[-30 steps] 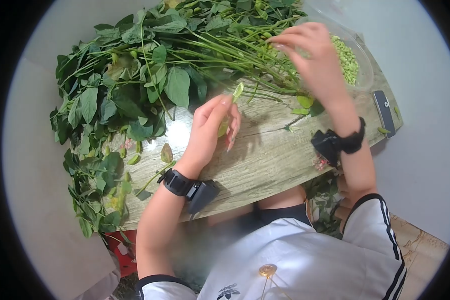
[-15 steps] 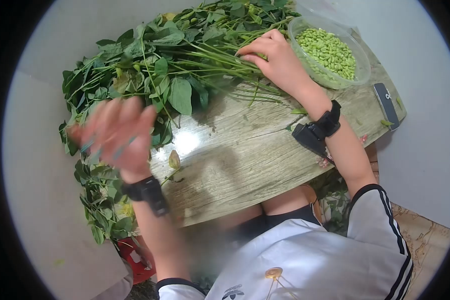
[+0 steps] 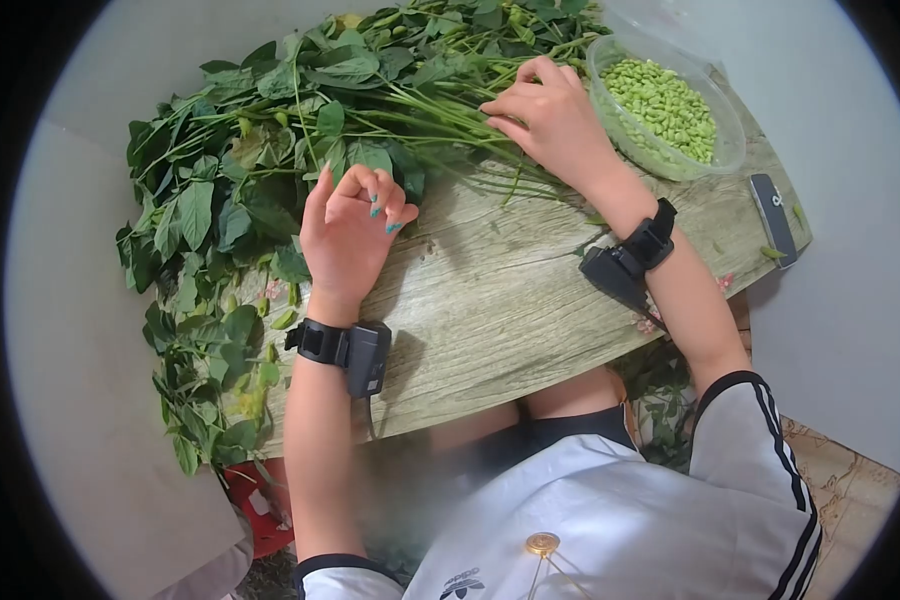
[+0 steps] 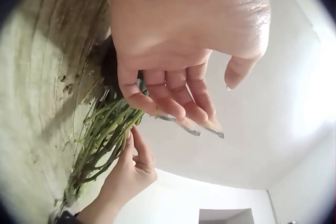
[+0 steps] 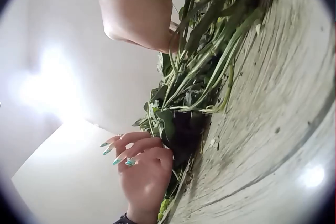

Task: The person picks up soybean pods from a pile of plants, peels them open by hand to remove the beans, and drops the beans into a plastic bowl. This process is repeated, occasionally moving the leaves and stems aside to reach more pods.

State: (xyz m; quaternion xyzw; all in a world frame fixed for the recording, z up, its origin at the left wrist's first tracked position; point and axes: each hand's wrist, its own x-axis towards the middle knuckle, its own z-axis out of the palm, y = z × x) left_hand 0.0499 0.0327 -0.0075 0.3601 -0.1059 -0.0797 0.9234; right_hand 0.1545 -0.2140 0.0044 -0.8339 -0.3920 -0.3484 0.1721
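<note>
Palm up and empty, the left hand (image 3: 350, 240) is raised beside the leafy pile (image 3: 260, 190), its fingers loosely bent; the left wrist view shows the same empty palm (image 4: 189, 19). At the pile's right part, the right hand (image 3: 560, 125) pinches among the green stems (image 3: 450, 120) with thumb and forefinger. From the left wrist view, those fingertips (image 4: 132, 132) meet the stems (image 4: 102, 134). In the right wrist view the right hand (image 5: 139, 14) has its fingertips mostly hidden by stems (image 5: 210, 35), while the left hand (image 5: 144, 174) is near the leaves.
A clear bowl (image 3: 735, 150) of shelled green beans (image 3: 665, 110) stands right of the right hand. A dark phone-like object (image 3: 773, 220) lies near the right table edge, with a pod beside it. Loose leaves and pods (image 3: 285, 319) lie at the table's left.
The left hand, first holding an opened pod, swept left over the leaves and came back empty, palm up. The right hand moved from beside the bowl leftward onto the stems.
</note>
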